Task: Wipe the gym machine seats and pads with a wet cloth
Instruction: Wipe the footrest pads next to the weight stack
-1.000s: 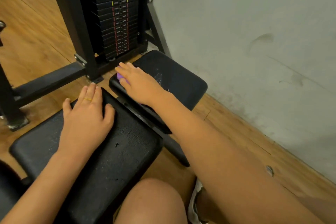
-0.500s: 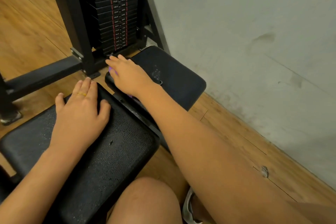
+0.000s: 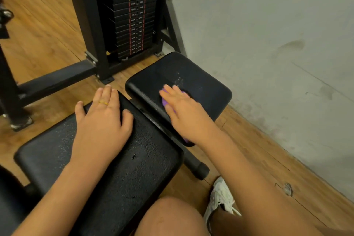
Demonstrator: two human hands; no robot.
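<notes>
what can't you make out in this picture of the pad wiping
Head view:
- Purple cloth: mostly hidden under the right hand; its shape and wetness cannot be told.
- Weight stack: labels too small and blurred to read; top cut off by the upper edge.
- Near pad: part hidden under the left hand and forearm.
- Metal object at the left edge: blurred, cut off.

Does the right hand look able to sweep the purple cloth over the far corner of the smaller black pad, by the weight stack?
Probably yes. The right hand presses the purple cloth flat midway along the smaller black pad, and nothing lies between its fingers and that far corner.
</notes>
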